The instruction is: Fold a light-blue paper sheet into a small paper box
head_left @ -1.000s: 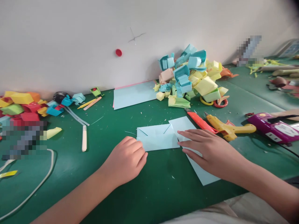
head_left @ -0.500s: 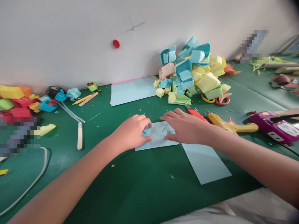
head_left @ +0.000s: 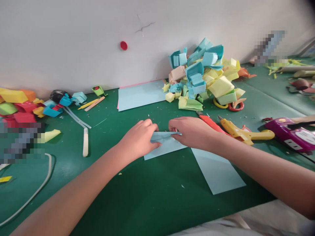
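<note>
A small light blue folded paper (head_left: 164, 146) lies on the green mat in front of me. My left hand (head_left: 139, 141) pinches its far left edge with the fingers closed. My right hand (head_left: 193, 131) pinches its far right edge, and that far edge is raised off the mat and turned toward me. A second flat light blue sheet (head_left: 218, 170) lies on the mat under my right forearm, partly hidden by it.
Behind the hands lie a larger blue sheet (head_left: 140, 95) and a heap of folded paper boxes (head_left: 204, 78). To the right sit an orange utility knife (head_left: 209, 120), a yellow glue gun (head_left: 243, 132) and a purple power strip (head_left: 292, 134). Coloured paper scraps (head_left: 22, 106) crowd the left.
Both hands moved from the paper's sides to its far edge, closed on it and lifted that edge off the mat. The sheet under my right arm stayed where it was.
</note>
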The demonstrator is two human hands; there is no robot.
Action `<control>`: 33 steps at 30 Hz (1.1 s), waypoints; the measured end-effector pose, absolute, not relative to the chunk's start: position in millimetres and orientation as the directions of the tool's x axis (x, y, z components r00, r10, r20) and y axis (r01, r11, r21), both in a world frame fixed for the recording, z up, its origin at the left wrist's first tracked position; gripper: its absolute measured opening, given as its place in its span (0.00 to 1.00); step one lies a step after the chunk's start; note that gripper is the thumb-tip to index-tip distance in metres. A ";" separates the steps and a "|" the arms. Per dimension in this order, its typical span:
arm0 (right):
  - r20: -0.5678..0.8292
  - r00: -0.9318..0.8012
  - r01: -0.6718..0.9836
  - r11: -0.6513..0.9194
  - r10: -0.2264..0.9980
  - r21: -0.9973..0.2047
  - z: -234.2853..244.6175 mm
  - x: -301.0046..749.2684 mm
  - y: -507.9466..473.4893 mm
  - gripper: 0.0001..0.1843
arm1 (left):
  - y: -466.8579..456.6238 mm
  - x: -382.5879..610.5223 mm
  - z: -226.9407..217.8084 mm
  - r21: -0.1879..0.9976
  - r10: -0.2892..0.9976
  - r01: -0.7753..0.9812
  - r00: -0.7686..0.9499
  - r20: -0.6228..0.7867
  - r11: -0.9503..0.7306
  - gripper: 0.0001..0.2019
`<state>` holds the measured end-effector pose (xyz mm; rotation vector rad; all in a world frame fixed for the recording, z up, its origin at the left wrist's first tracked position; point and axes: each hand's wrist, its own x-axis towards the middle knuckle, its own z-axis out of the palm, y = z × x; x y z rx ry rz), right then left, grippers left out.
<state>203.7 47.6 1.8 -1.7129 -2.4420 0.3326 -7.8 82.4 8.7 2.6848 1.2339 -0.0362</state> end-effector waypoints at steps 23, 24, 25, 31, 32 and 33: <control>0.398 -0.585 0.762 0.647 0.707 -0.031 -43.8 213.9 -7.3 0.24 | 38.9 -18.1 -4.4 -0.224 0.620 0.621 0.780 0.080 -0.752 0.17; 0.403 -0.567 0.763 0.642 0.719 -0.072 -43.6 214.7 -7.5 0.24 | 40.2 -20.1 -2.4 -0.149 0.648 0.649 0.759 0.064 -0.746 0.17; 0.409 -0.546 0.763 0.635 0.731 -0.117 -43.2 215.4 -7.1 0.24 | 42.1 -22.4 -0.3 -0.064 0.683 0.685 0.729 0.046 -0.726 0.16; 0.442 -0.485 0.752 0.618 0.755 -0.230 -39.9 215.9 -2.3 0.21 | 47.9 -31.3 4.5 0.017 0.760 0.760 0.650 -0.002 -0.650 0.13; 0.448 -0.494 0.749 0.626 0.745 -0.216 -39.6 215.8 -2.0 0.21 | 47.7 -31.7 3.9 -0.020 0.746 0.746 0.666 0.007 -0.666 0.13; 0.454 -0.503 0.749 0.633 0.735 -0.196 -39.4 215.8 -1.9 0.20 | 47.8 -32.1 3.4 -0.050 0.734 0.733 0.679 0.013 -0.678 0.13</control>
